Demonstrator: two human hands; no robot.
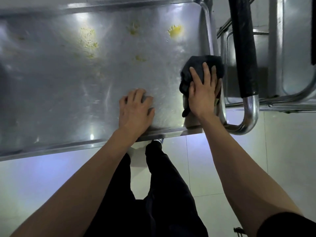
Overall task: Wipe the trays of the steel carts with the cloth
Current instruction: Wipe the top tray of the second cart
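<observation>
On the steel tray [51,93], one dark cloth [201,69] lies at three o'clock under the right hand [203,94], fingers flat; left hand [135,108] rests, fingers loosely bent, holding nothing. Several yellow smears [175,30] toward twelve; a second cart [290,48] alongside; pale tiled floor [51,177].

Black cloth [201,69], silver-grey steel tray [51,93] with yellow smears [175,30], black-padded handle [242,48].

I count two steel carts: one tray [51,93] under my two hands, a second cart [290,48] beside it. One black cloth [201,65]. Roughly five yellow smears [175,30] on the tray.
</observation>
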